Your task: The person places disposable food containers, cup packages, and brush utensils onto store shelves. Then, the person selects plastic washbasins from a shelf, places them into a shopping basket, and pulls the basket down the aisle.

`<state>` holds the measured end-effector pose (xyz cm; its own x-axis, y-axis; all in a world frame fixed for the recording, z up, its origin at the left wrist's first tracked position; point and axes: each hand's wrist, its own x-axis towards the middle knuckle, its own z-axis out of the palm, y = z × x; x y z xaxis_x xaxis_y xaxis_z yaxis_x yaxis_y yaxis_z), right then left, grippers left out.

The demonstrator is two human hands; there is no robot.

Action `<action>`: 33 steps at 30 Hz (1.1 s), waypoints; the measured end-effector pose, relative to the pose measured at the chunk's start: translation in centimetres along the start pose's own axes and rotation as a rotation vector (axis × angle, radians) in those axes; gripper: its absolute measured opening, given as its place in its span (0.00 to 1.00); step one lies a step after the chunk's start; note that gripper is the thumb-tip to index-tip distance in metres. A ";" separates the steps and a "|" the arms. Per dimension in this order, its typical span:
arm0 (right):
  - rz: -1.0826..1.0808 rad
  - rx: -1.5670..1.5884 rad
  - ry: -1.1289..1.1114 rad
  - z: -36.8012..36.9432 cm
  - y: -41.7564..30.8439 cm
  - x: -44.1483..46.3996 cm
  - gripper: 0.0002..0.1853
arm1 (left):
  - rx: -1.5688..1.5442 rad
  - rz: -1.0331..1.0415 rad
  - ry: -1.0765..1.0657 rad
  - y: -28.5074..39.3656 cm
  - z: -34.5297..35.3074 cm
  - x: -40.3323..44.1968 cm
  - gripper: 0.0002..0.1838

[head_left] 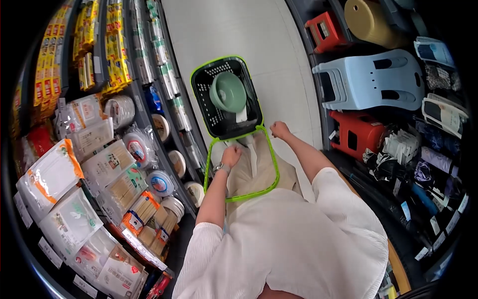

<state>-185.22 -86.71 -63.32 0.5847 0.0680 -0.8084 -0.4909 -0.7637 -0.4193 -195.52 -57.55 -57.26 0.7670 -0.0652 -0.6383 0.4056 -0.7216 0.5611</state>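
Observation:
A black shopping basket (200,102) with a bright green rim is in front of my legs. Inside it sits a green plastic bowl (226,93) with a white label or tag (241,115) beside it. The long green handle (275,169) slants back toward my waist. My left hand (230,156), with a watch at the wrist, hangs within the handle's loop near the basket's near edge. Its fingers are curled, and I see nothing in them. Just right of the basket, apart from the handle, my right hand (280,130) is in a loose fist with nothing visible in it.
Shelves on the left carry packaged disposable goods (52,174), paper bowls (161,183) and yellow boxes (52,55). To the right are blue plastic stools (371,82), red stools (361,132) and folded umbrellas (435,159). A pale floor (229,30) runs between them.

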 end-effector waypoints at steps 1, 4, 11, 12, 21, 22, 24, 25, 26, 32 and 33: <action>-0.022 0.049 0.013 0.6 0.2 0.0 0.16 | -0.094 -0.014 -0.028 -0.1 0.5 0.3 0.16; -0.061 0.028 0.088 3.1 0.9 1.3 0.16 | -0.149 -0.054 -0.095 0.5 0.4 0.9 0.16; -0.098 0.167 0.106 8.7 -2.1 3.9 0.15 | -0.162 -0.113 -0.065 -6.4 3.2 5.4 0.15; -0.126 0.155 0.068 9.0 -3.4 3.8 0.15 | -0.172 -0.132 -0.078 -7.5 3.5 6.5 0.15; -0.042 0.023 0.000 15.0 -3.9 15.4 0.14 | 0.383 0.237 -0.017 -12.2 1.1 17.9 0.08; 0.056 0.067 -0.020 15.3 -3.7 16.5 0.14 | 0.374 0.231 -0.036 -13.1 1.4 18.9 0.08; 0.159 0.182 -0.058 15.3 -4.6 18.1 0.13 | 0.582 0.297 -0.142 -15.3 2.3 21.2 0.09; 0.153 0.170 -0.063 15.7 -4.4 19.5 0.13 | 0.604 0.303 -0.177 -16.3 2.8 22.3 0.09; 0.147 0.159 -0.070 16.2 -4.2 20.8 0.13 | 0.598 0.296 -0.181 -17.3 3.3 23.0 0.09; 0.144 -0.032 -0.122 18.3 -1.4 26.1 0.15 | 0.567 0.293 -0.186 -19.8 5.9 25.8 0.08; 0.039 -0.154 -0.065 18.8 -1.2 26.6 0.15 | 0.559 0.303 -0.152 -20.1 6.5 25.9 0.09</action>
<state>-181.23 -71.93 -92.13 0.5221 0.0739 -0.8497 -0.4046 -0.8555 -0.3230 -187.02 -49.25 -88.52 0.7115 -0.3892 -0.5851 -0.1686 -0.9028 0.3956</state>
